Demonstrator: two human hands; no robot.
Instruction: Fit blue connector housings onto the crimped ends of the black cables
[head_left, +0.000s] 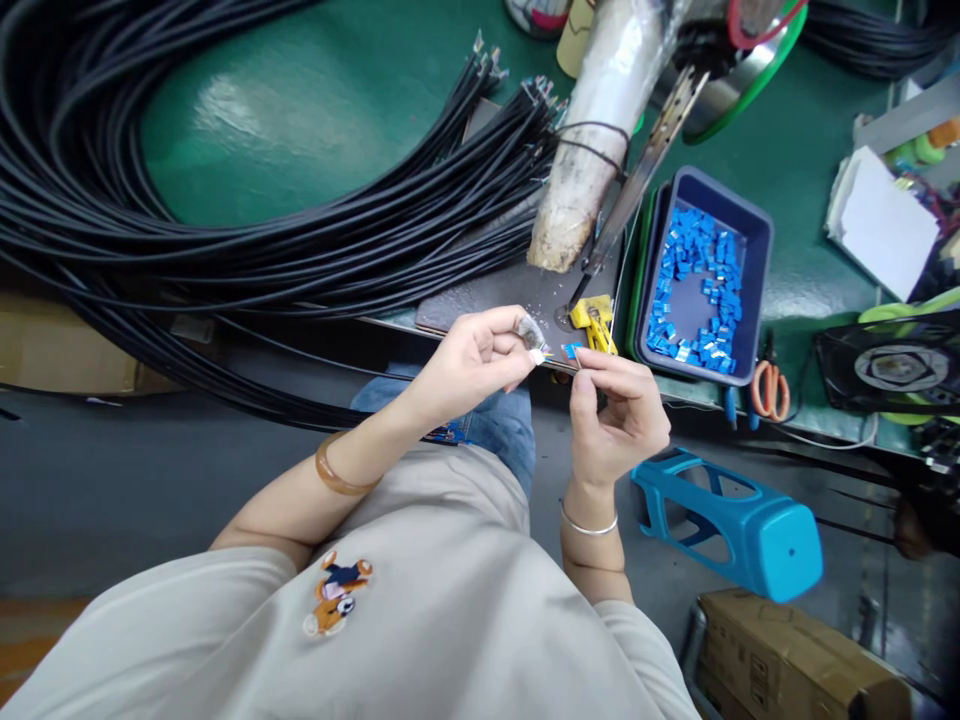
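My left hand point(484, 360) is closed in a pinch at the table edge, with thin light-coloured wire ends point(546, 356) poking out past its fingertips. A grey wrap covers one of its fingers. Just to the right, my right hand point(619, 405) pinches a small blue connector point(572, 351) between thumb and fingers. A narrow gap seems to part the connector from the wire ends. Behind both hands, a yellow clamp-like tool point(595, 318) lies on a dark board point(495, 285). A slim metal-armed tool point(637, 190) points its dark tip down beside it.
A thick bundle of black cables point(300, 240) sweeps across the left of the green table point(277, 110). A plastic-wrapped duct point(600, 120) hangs over the board. To the right are a bin point(761, 240) of blue connectors, orange-handled scissors point(770, 388), a fan point(892, 365) and a blue plastic stool point(780, 545).
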